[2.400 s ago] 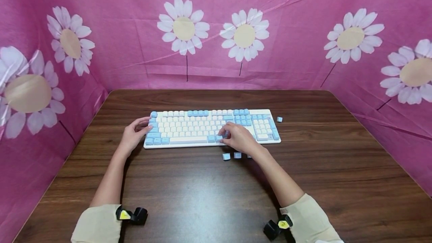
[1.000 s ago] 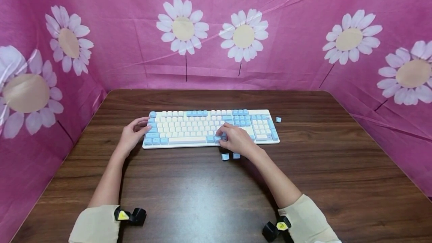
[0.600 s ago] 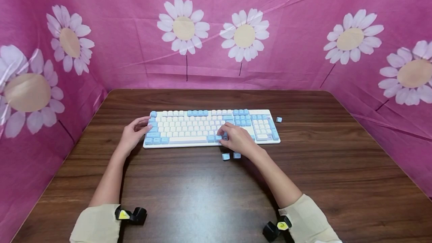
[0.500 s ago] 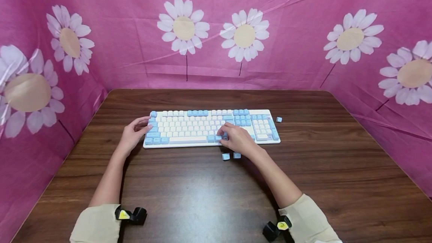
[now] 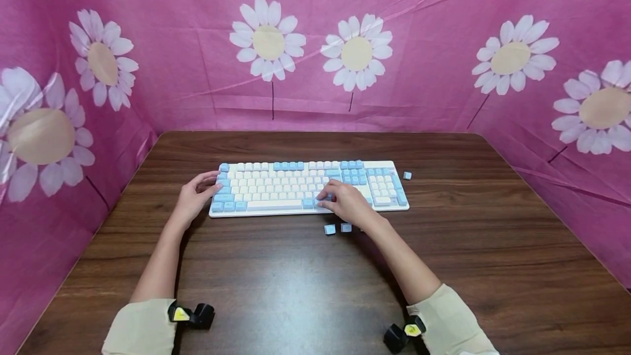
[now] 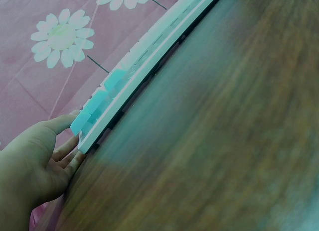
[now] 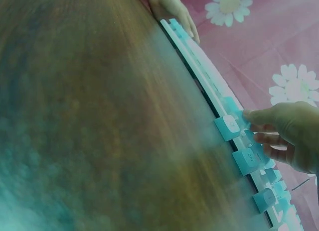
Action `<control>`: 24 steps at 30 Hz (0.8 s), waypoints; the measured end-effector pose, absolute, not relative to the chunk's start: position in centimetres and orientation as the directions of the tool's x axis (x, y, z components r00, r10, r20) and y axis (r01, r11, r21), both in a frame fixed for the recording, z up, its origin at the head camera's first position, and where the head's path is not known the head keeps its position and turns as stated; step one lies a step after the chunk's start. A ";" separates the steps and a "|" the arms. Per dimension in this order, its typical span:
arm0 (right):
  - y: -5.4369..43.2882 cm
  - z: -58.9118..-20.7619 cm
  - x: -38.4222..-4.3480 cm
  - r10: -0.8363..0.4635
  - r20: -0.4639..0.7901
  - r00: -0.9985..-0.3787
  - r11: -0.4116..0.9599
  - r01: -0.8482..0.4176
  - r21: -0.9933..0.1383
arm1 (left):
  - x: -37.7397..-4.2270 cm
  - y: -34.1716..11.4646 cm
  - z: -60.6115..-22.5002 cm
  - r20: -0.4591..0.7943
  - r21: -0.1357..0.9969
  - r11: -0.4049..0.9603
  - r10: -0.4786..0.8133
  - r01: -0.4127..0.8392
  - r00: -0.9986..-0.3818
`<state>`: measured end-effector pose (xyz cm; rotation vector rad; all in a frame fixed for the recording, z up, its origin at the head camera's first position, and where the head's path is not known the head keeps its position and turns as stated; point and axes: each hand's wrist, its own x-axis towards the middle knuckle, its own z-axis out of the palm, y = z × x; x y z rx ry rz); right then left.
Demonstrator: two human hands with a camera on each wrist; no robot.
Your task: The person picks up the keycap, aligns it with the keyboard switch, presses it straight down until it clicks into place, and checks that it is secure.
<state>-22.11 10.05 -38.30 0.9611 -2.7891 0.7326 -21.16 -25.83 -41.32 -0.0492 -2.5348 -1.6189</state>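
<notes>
The white and light-blue keyboard lies flat on the wooden table. At its left end my left hand grips the edge; in the left wrist view the thumb is on the corner keys and the other fingers reach the side below. My right hand is over the bottom row, right of the space bar, where thumb and index finger pinch a blue keycap, mostly hidden by the fingers. Loose blue keycaps lie in front of the keyboard, among them one keycap and another beside the wrist.
A single blue keycap sits on the table past the keyboard's right end. Behind the table hangs a pink cloth with white flowers. Black wrist cameras are strapped at both sleeves.
My right thumb and index fingertips have shifted slightly left and back over the bottom row, covering more of the blue keycap. My left hand and the keyboard stay where they were.
</notes>
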 end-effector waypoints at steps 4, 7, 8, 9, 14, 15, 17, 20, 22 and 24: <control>10.1 -38.5 -22.2 -0.534 0.263 -0.803 0.664 -0.591 -0.458 | -21.1 -25.8 -41.3 0.125 0.902 0.421 -0.041 0.096 -0.991; 10.1 -38.5 -22.2 -0.513 0.271 -0.814 0.651 -0.575 -0.495 | -21.0 -25.8 -41.2 0.119 0.904 0.419 -0.041 0.091 -0.992; 10.1 -38.6 -22.2 -0.508 0.275 -0.816 0.647 -0.572 -0.505 | -21.0 -25.8 -41.2 0.118 0.904 0.417 -0.041 0.091 -0.992; 10.1 -38.6 -22.2 -0.504 0.277 -0.818 0.644 -0.569 -0.512 | -21.0 -25.8 -41.2 0.119 0.905 0.416 -0.041 0.092 -0.992; 10.1 -38.7 -22.3 -0.493 0.278 -0.825 0.634 -0.559 -0.534 | -21.0 -25.9 -41.2 0.120 0.903 0.419 -0.040 0.093 -0.992; 10.1 -38.7 -22.3 -0.490 0.276 -0.827 0.634 -0.555 -0.539 | -21.0 -25.9 -41.2 0.121 0.903 0.420 -0.039 0.093 -0.992; 10.1 -38.8 -22.3 -0.484 0.272 -0.832 0.634 -0.548 -0.546 | -21.0 -25.9 -41.2 0.122 0.902 0.422 -0.038 0.095 -0.992; 10.1 -38.8 -22.4 -0.481 0.269 -0.834 0.631 -0.543 -0.554 | -21.0 -25.9 -41.3 0.129 0.902 0.420 -0.037 0.102 -0.991; 10.2 -38.9 -22.5 -0.483 0.270 -0.833 0.627 -0.544 -0.558 | -21.0 -25.8 -41.2 0.132 0.902 0.418 -0.036 0.105 -0.991; 10.2 -38.9 -22.5 -0.485 0.274 -0.831 0.618 -0.547 -0.565 | -21.0 -25.8 -41.2 0.132 0.903 0.416 -0.034 0.106 -0.991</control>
